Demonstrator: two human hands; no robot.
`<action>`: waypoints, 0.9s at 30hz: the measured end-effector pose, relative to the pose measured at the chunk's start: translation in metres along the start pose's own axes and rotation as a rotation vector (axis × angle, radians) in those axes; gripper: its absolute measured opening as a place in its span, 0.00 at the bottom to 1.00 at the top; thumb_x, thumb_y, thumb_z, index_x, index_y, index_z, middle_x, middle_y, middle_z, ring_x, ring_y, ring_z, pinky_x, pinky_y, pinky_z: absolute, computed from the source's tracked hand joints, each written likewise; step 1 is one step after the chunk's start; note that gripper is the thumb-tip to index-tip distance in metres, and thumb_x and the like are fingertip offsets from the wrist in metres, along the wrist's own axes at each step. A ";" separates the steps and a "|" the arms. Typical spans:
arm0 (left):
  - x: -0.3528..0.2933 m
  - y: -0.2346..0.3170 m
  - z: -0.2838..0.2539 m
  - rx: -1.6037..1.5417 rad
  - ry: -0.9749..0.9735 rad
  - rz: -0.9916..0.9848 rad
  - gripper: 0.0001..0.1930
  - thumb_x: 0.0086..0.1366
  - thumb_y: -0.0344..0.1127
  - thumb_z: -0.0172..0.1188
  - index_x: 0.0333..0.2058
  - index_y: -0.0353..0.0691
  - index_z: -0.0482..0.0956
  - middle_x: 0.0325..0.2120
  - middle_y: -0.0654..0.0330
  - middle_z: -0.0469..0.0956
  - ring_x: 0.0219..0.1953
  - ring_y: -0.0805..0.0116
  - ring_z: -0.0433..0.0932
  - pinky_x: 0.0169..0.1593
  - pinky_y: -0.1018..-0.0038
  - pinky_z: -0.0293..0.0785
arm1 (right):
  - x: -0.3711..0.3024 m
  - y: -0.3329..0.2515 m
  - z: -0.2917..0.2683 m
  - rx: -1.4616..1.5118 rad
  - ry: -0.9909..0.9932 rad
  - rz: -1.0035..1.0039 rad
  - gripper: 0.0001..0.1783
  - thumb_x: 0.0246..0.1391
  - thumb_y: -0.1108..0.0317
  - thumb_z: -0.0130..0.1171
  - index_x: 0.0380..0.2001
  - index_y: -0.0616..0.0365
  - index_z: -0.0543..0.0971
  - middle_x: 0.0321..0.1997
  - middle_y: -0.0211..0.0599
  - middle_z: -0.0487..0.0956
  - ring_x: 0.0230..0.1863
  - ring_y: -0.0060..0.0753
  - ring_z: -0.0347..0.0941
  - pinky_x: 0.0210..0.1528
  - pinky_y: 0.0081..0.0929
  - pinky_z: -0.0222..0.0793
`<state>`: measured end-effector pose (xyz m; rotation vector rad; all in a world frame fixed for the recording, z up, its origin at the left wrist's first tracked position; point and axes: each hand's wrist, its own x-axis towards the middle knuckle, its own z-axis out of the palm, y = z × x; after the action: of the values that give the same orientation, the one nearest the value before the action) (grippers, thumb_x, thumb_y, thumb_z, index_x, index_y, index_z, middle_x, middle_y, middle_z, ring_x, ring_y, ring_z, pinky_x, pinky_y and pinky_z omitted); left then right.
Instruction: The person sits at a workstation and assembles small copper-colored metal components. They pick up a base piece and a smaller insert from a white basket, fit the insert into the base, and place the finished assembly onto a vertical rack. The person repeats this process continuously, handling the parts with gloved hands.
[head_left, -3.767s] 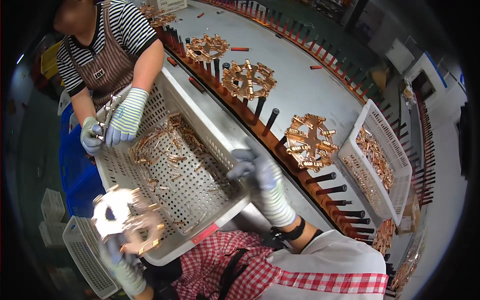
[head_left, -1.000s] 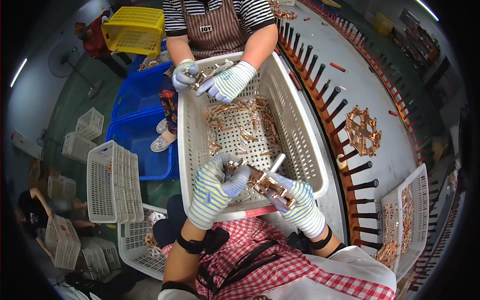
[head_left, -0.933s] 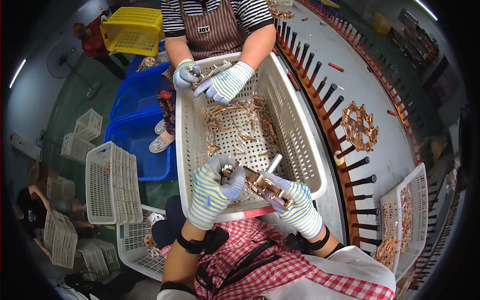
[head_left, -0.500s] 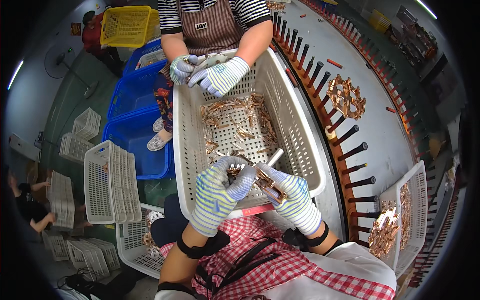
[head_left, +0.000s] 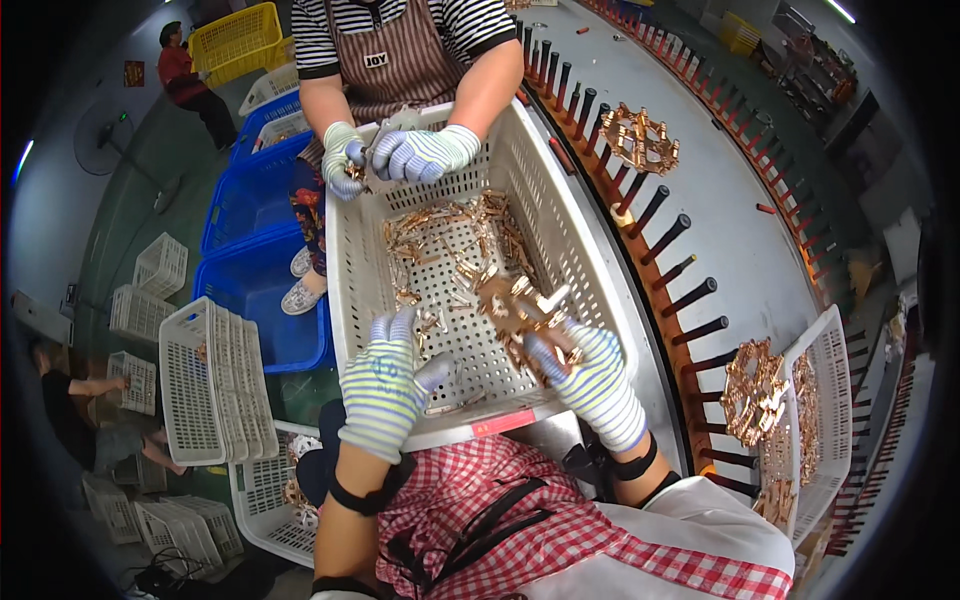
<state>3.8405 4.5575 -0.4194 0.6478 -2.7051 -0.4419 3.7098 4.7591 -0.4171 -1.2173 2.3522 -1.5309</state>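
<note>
My left hand (head_left: 382,385), in a striped knit glove, is over the near left side of the white perforated basket (head_left: 475,425). Its fingers are stretched out, the thumb apart, with nothing in them. My right hand (head_left: 600,390), gloved alike, grips the edge of a copper-coloured metal frame with many small branches (head_left: 515,308), blurred by motion above the basket. A pale rod end (head_left: 556,298) shows beside the frame; whether I hold it is unclear. Loose copper-coloured metal pieces (head_left: 430,230) lie scattered on the basket floor.
Across the basket, a co-worker's gloved hands (head_left: 400,155) hold metal pieces. At the right runs a row of dark-handled pegs (head_left: 690,295), with copper-coloured frames (head_left: 640,140) on it. A basket of metal frames (head_left: 820,430) stands near right. Blue bins (head_left: 262,295) and stacked white baskets (head_left: 215,385) stand left.
My left hand has let go and moved left, its fingers opening. The metal frame now extends forward from my right hand. The co-worker's hands shifted, and another frame appears near the pegs at right.
</note>
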 end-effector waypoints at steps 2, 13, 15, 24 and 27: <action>-0.012 0.030 -0.023 -0.297 0.096 0.167 0.32 0.55 0.47 0.67 0.53 0.35 0.70 0.50 0.46 0.74 0.48 0.48 0.77 0.50 0.62 0.74 | -0.015 -0.002 0.001 -0.055 -0.161 -0.001 0.22 0.53 0.66 0.63 0.51 0.59 0.77 0.34 0.40 0.84 0.39 0.32 0.82 0.40 0.29 0.76; -0.118 0.069 -0.036 -1.512 -0.042 -0.350 0.16 0.66 0.43 0.59 0.43 0.38 0.69 0.23 0.65 0.74 0.18 0.80 0.72 0.21 0.81 0.73 | -0.106 -0.021 0.004 0.850 -0.111 -0.173 0.58 0.48 0.40 0.66 0.70 0.62 0.48 0.67 0.49 0.61 0.65 0.39 0.62 0.65 0.33 0.56; -0.142 0.081 -0.022 -1.547 -0.180 -0.314 0.18 0.67 0.44 0.57 0.45 0.37 0.69 0.23 0.64 0.74 0.19 0.78 0.73 0.25 0.80 0.74 | -0.133 -0.030 0.013 0.655 -0.098 -0.117 0.45 0.53 0.50 0.63 0.65 0.63 0.56 0.66 0.45 0.62 0.65 0.39 0.60 0.65 0.34 0.53; -0.178 0.081 -0.059 -0.418 0.314 0.041 0.14 0.65 0.42 0.57 0.37 0.35 0.75 0.20 0.52 0.77 0.21 0.58 0.77 0.28 0.66 0.73 | -0.203 -0.054 0.002 0.642 0.029 0.198 0.21 0.55 0.64 0.63 0.48 0.66 0.76 0.38 0.31 0.82 0.39 0.21 0.76 0.44 0.24 0.72; -0.195 0.092 -0.058 -0.122 0.344 0.169 0.12 0.64 0.40 0.58 0.33 0.35 0.76 0.21 0.50 0.77 0.22 0.54 0.77 0.28 0.64 0.73 | -0.225 -0.061 -0.004 0.622 0.005 0.198 0.25 0.53 0.67 0.65 0.52 0.66 0.75 0.39 0.32 0.82 0.40 0.22 0.77 0.45 0.24 0.73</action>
<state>3.9917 4.7165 -0.3795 0.4140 -2.3622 -0.4069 3.8960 4.8976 -0.4412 -0.8025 1.7090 -1.9640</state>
